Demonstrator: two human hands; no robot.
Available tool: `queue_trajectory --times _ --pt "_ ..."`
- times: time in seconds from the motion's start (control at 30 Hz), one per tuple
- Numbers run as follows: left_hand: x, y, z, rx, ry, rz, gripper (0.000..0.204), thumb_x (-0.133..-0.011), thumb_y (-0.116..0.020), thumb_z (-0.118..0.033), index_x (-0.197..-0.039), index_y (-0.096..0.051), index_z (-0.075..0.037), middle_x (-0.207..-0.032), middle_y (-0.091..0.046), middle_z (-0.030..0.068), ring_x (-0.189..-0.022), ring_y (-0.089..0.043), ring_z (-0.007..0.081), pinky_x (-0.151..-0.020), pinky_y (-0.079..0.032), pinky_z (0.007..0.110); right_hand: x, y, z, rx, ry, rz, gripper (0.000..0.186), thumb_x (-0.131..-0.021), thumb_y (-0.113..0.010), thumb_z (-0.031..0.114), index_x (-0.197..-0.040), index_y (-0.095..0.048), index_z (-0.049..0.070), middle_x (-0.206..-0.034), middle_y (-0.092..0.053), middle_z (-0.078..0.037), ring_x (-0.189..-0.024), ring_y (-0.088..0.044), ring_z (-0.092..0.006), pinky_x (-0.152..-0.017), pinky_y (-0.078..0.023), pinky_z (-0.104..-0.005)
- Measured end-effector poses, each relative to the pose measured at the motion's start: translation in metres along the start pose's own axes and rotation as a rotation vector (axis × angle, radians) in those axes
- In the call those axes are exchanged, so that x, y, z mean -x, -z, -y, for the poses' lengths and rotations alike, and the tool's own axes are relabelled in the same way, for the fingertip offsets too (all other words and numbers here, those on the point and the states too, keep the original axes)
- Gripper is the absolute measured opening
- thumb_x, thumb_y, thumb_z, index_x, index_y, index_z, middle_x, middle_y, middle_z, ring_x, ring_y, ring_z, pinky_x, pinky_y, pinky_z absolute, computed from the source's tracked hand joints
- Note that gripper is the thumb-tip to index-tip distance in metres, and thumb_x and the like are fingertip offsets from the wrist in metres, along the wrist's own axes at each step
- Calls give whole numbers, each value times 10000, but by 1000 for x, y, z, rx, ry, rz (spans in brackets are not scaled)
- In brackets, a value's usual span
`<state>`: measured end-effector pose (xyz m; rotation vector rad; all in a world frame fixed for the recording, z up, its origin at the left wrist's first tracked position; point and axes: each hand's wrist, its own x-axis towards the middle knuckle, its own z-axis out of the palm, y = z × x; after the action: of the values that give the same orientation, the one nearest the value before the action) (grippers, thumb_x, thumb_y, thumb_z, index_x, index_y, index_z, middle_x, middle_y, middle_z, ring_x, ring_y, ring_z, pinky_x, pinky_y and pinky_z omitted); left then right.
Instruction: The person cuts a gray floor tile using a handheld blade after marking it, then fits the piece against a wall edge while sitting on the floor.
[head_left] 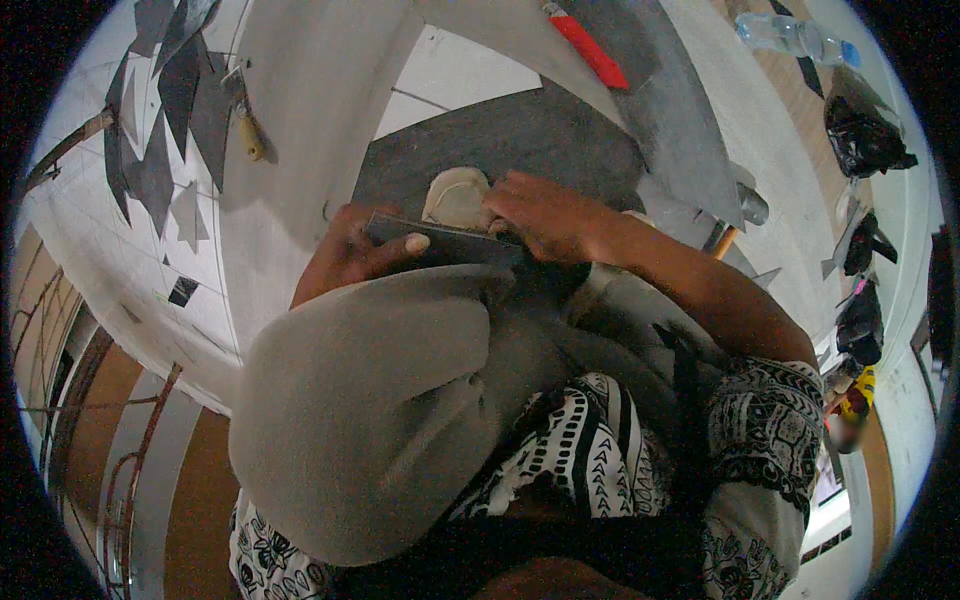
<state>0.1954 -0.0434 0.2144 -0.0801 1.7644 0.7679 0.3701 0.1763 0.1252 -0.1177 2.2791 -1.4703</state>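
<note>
A dark grey flat piece point(460, 246), perhaps tile, lies across the front of my raised knee in grey trousers. My left hand point(352, 248) grips its left end, the thumb laid over the top face and the fingers behind. At the right end, my right hand point(545, 218) has its fingers curled against the far edge. Whether a small tool is inside those fingers is hidden. Just beyond the piece, a beige rounded thing point(458, 197), like a shoe toe, shows between my hands. Under it spreads a dark grey slab point(500, 135).
A trowel point(248, 130) with a wooden handle lies left, near pointed grey offcuts point(180, 90). A red flat tool point(590, 48) rests at the far side. Right are a plastic bottle point(790, 36), black bags point(862, 135) and a grey cylindrical thing point(750, 205). Rusty metal bars point(130, 470) stand lower left.
</note>
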Motion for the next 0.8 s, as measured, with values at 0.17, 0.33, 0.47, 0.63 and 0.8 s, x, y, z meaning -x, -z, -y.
queue_trajectory --times 0.17,0.33,0.47,0.63,0.8 --pt "-31 -2 -14 -12 -3 215 593 -802 -863 -308 -1235 -600 2 -1096 -690 115 -946 -657 208 -861 -510 367 -4 -42 -53 -6 174 -295 222 -836 -623 46 -1051 -566 46 -1038 -551 -159 -994 -518 -359 -884 -447 -449" --pt "-63 -10 17 111 -89 186 500 -802 -856 -281 -1170 -656 -7 -1053 -712 83 -971 -653 196 -900 -514 352 -20 9 -63 357 350 -275 236 -824 -618 121 -1041 -562 46 -1020 -550 -162 -973 -541 -346 -830 -461 -451" --pt "-75 -3 20 79 -93 331 497 -801 -860 -273 -1168 -652 -12 -1060 -712 76 -989 -649 180 -908 -517 330 -27 13 -41 193 109 -162 180 -891 -575 142 -1044 -568 47 -1021 -551 -165 -971 -561 -348 -805 -471 -445" --pt "-87 -11 45 165 -111 329 510 -795 -865 -256 -1176 -633 -10 -1047 -705 67 -983 -649 170 -905 -518 326 -11 -10 -64 82 301 -239 152 -977 -534 178 -1040 -569 45 -1070 -584 -164 -947 -582 -358 -824 -464 -460" --pt "-74 -9 36 248 -86 301 546 -795 -863 -263 -1212 -609 -17 -1061 -697 66 -987 -645 167 -914 -513 326 -7 8 -57 64 49 26 277 -1015 -542 281 -1184 -594 68 -1186 -586 -186 -1067 -571 -379 -943 -462 -474"
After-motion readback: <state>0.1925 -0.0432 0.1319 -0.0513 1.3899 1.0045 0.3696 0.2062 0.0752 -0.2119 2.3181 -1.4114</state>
